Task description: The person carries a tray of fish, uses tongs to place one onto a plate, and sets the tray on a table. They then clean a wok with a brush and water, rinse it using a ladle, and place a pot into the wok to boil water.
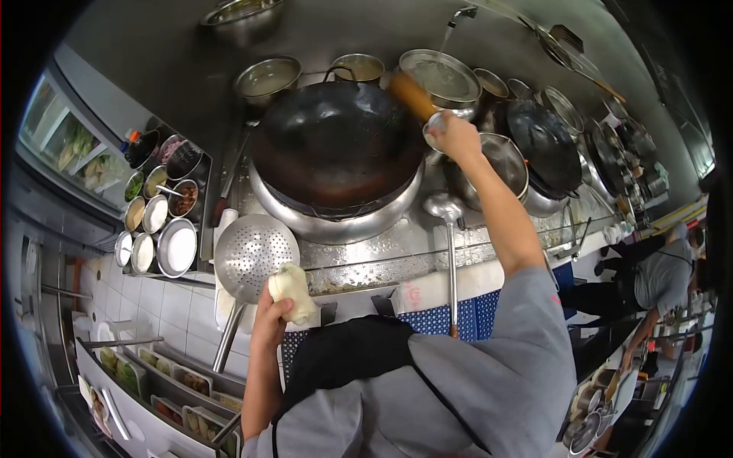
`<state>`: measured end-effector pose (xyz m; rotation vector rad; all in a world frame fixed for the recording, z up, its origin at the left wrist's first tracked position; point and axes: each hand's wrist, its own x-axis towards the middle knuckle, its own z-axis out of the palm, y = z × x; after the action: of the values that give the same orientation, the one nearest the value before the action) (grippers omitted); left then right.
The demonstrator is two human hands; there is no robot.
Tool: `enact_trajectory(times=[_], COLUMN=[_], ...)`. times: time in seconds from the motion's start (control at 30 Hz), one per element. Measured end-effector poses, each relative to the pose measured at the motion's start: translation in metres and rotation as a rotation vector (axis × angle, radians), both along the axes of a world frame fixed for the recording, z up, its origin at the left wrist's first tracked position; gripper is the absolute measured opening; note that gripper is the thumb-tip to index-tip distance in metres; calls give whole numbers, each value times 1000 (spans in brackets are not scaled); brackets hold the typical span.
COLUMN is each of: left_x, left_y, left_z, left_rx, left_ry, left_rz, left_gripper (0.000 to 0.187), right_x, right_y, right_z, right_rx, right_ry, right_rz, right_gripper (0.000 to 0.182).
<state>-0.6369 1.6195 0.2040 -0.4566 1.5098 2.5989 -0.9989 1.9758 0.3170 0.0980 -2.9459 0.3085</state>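
Note:
My left hand point(270, 319) is closed around a folded cream cloth point(292, 291), beside the handle of a perforated strainer point(256, 256). With my arm stretched forward, my right hand point(456, 137) grips an orange-brown wok brush point(412, 97), blurred by motion, at the wok's far right rim. The large dark wok point(336, 145) sits on a metal burner ring point(382, 221); its inside looks bare. A long-handled ladle point(451, 259) lies on the stove right of the wok. Behind the brush, water runs from a tap point(458, 17) into a wide metal basin point(427, 65).
Seasoning bowls point(177, 246) crowd the left side. A second wok point(542, 145) and a metal pot point(500, 169) stand to the right. Metal bowls point(267, 79) line the back. A co-worker point(664, 275) stands at far right. Ingredient trays point(156, 362) sit low left.

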Motion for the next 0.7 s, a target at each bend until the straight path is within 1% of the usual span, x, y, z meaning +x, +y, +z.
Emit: enact_trajectory(times=[0.07, 0.1, 0.13, 0.2, 0.23, 0.27, 0.3, 0.33, 0.37, 0.47, 0.5, 0.6, 0.63, 0.7], left_x=[-5, -6, -8, -15, -18, -21, -25, -28, -30, -39, -42, -46, -48, -48], left_y=[0, 2, 4, 11, 19, 26, 31, 38, 45, 75, 81, 99, 102, 104], left_z=[-4, -6, -9, -16, -10, -10, -11, -12, -13, 12, -1, -20, -29, -45], left_rx=[25, 30, -48, -198, -278, -399, -523, -649, -921, -1231, -1326, -1588, -1624, -1696], left_ry=[38, 13, 17, 33, 16, 47, 81, 117, 173, 245, 326, 420, 438, 471], left_rz=[-17, -44, -91, -184, -223, -282, -337, -391, -383, -570, -611, -752, -759, -766], left_gripper=[75, 77, 77, 78, 76, 74, 73, 72, 71, 75, 69, 59, 57, 53], right_x=[22, 50, 79, 135, 177, 211, 253, 292, 316, 335, 334, 331, 334, 350], right_y=[14, 22, 27, 35, 24, 27, 17, 7, 2, 8, 10, 41, 53, 70], right_z=[8, 0, -14, -79, -97, -151, -162, -167, -169, -180, -172, -185, -184, -183], right_rx=[-305, -458, -590, -765, -923, -822, -915, -1014, -1109, -582, -651, -220, -268, -215], right_ry=[122, 166, 149, 270, 244, 288, 191, 56, -83, -59, -130, 116, 128, 13], right_rz=[-74, -125, -91, 94, 133, 68, 32, -76, -188, -243, -279, -86, -90, -252], right_gripper=[66, 68, 71, 75, 74, 75, 68, 64, 60, 48, 40, 37, 39, 38])
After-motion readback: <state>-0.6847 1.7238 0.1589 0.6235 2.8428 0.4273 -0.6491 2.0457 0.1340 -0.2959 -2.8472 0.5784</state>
